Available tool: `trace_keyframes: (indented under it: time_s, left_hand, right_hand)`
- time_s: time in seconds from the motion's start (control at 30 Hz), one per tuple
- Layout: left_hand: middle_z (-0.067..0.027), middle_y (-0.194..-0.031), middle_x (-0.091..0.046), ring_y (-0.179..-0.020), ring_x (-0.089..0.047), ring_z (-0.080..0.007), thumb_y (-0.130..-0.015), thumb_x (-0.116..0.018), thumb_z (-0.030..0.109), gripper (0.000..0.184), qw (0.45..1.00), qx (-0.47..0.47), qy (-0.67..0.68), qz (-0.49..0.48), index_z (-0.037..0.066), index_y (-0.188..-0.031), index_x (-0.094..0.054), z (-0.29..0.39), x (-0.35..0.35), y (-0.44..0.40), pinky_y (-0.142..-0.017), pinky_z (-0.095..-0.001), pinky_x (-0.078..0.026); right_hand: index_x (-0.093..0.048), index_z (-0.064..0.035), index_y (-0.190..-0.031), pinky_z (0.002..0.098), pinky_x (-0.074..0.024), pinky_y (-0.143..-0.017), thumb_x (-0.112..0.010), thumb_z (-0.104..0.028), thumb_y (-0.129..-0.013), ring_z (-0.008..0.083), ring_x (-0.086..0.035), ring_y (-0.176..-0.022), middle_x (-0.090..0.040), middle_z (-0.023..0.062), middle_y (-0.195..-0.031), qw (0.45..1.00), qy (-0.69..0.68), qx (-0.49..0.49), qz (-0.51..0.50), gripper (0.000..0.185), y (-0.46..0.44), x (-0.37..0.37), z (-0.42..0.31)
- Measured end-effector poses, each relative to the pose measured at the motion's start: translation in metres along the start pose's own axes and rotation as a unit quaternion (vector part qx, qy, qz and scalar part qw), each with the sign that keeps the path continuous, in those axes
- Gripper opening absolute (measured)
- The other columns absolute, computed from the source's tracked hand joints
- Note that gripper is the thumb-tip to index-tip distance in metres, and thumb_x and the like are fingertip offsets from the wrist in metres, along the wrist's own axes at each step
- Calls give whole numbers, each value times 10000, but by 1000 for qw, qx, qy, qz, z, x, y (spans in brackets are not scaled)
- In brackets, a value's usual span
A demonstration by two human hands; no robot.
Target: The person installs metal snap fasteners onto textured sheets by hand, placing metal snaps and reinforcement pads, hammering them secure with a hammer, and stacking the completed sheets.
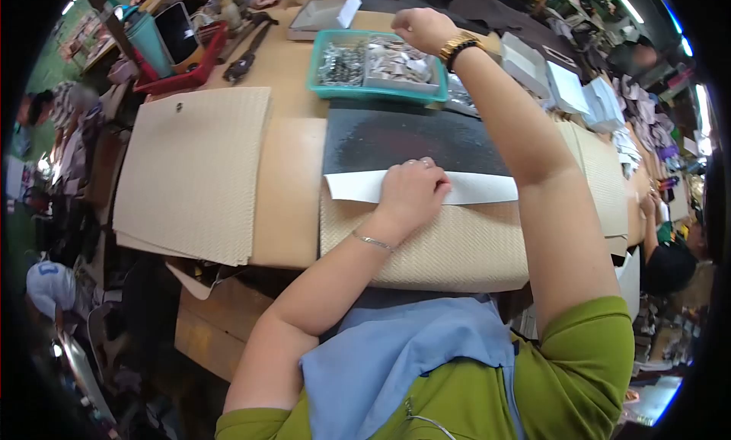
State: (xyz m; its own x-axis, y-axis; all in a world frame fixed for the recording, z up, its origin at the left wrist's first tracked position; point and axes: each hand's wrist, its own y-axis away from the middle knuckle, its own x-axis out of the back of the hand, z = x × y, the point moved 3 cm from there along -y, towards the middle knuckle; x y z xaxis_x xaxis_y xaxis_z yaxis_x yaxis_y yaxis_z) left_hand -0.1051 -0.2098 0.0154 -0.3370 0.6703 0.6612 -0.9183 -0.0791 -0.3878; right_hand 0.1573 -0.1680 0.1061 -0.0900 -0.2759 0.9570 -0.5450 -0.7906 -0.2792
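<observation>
My left hand (415, 187) lies on a white strip (483, 188), its fingers curled over the strip's far edge. That strip runs between a black board (411, 135) and a cream sheet with a woven texture (449, 246), which hangs over the table's near edge. Above the far rim of a teal basket (377, 96), my right hand (426, 30) has its fingers drawn together; whatever they may hold is too small to make out. Inside the basket are small metal pieces (343, 65) in plastic and a box of many flat, pale pieces (400, 61).
A stack of cream textured sheets (190, 173) lies at left, with a small dark piece on top. More sheets (598, 173) lie at right. A red tray (183, 78), a dark tool (251, 51) and white boxes (567, 88) stand farther back. Other people work on both sides.
</observation>
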Motion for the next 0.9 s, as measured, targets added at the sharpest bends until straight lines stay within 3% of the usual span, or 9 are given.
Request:
trace_keyframes:
  time_s: [0.1,0.2,0.33,0.43,0.63,0.8,0.9]
  left_hand:
    - [-52,-813,-660,-779,-655,-272,-823,-705,229,126,1000,-6,-14,3,108,-792,-721,0,-2,0,-691,-415,-515]
    - [-48,-795,-652,-779,-659,-267,-812,-711,228,118,1000,9,-4,-13,113,-787,-721,-2,-2,-1,-690,-410,-518]
    - [-42,-784,-652,-770,-662,-262,-800,-713,224,102,1000,15,22,-15,124,-779,-723,-1,2,-1,-695,-398,-524]
    - [-39,-788,-658,-772,-667,-255,-787,-717,226,94,999,28,26,-23,133,-780,-727,1,5,-1,-702,-391,-529]
    - [-38,-768,-646,-758,-664,-247,-762,-715,229,97,999,38,24,-25,133,-745,-711,0,2,-3,-688,-396,-531]
    - [-27,-792,-673,-767,-678,-239,-735,-698,197,77,997,47,36,-48,146,-786,-726,-2,3,-6,-696,-372,-535]
    - [-31,-798,-672,-770,-676,-236,-722,-678,175,114,996,44,46,-57,140,-824,-717,-2,5,-6,-708,-370,-537]
  right_hand:
    - [-740,-135,-1019,402,-552,-853,-612,-234,-878,290,-704,-931,-738,113,-974,992,32,-19,-117,215,25,13,52]
    - [-743,-89,-1005,366,-553,-845,-679,-242,-861,262,-710,-907,-744,119,-948,992,-88,-46,-83,220,46,19,51]
    - [-739,-104,-1071,386,-542,-873,-683,-265,-858,279,-699,-928,-740,116,-1005,984,-111,3,-142,273,48,-2,20]
    - [-710,-132,-1147,415,-527,-913,-647,-280,-869,295,-684,-995,-731,106,-1049,992,-73,30,-102,321,46,-27,11]
    - [-718,-160,-1120,422,-524,-920,-591,-230,-888,276,-671,-1046,-718,97,-1109,992,-47,-75,-91,274,38,-10,47]
    - [-703,-182,-1189,425,-513,-948,-589,-202,-880,292,-653,-1096,-708,103,-1148,991,-15,-34,-127,330,33,-22,31]
    - [-689,-181,-1173,424,-516,-932,-630,-254,-879,295,-654,-1086,-712,90,-1131,989,-23,-12,-144,309,36,-47,13]
